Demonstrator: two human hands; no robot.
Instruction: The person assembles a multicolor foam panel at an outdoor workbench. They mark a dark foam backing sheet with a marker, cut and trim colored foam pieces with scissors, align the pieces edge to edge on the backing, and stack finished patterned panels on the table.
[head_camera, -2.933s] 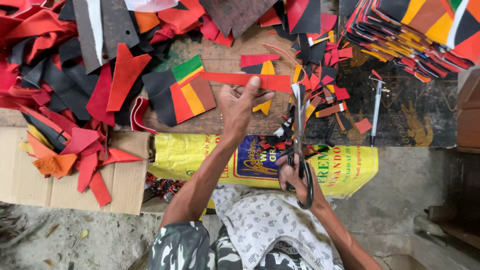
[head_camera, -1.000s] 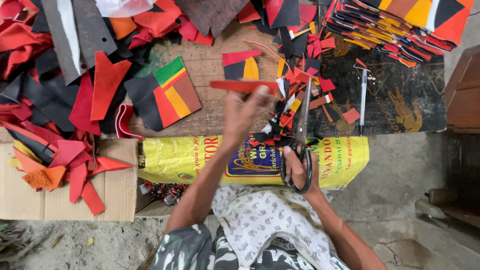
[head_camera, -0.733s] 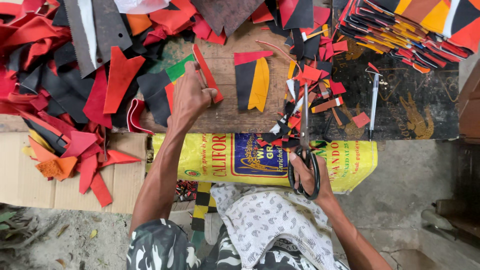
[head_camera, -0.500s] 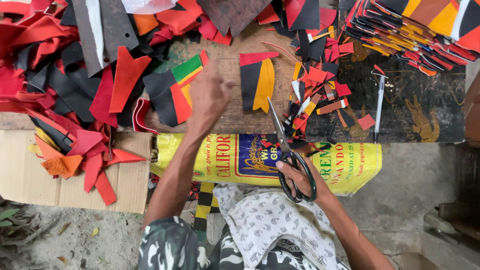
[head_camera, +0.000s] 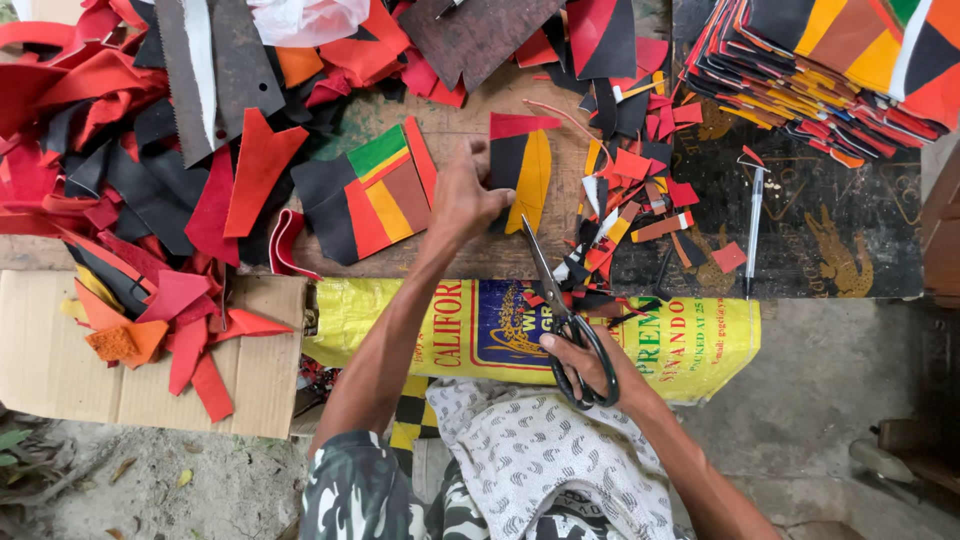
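Head view — right hand (head_camera: 590, 365) grips steel scissors (head_camera: 562, 310) (black-handled), left hand (head_camera: 462, 200) touches patchwork (head_camera: 522, 170).

You are sitting in a small craft workshop, low to the ground. A worn wooden bench (head_camera: 470, 262) is heaped with red, black and orange leather offcuts (head_camera: 120, 190), with a stack of cut patchwork pieces (head_camera: 810, 70) at its far right corner. Flattened cardboard (head_camera: 60, 370) and a yellow woven sack (head_camera: 690, 340) hang over its near edge above a bare dirt floor (head_camera: 200, 485).
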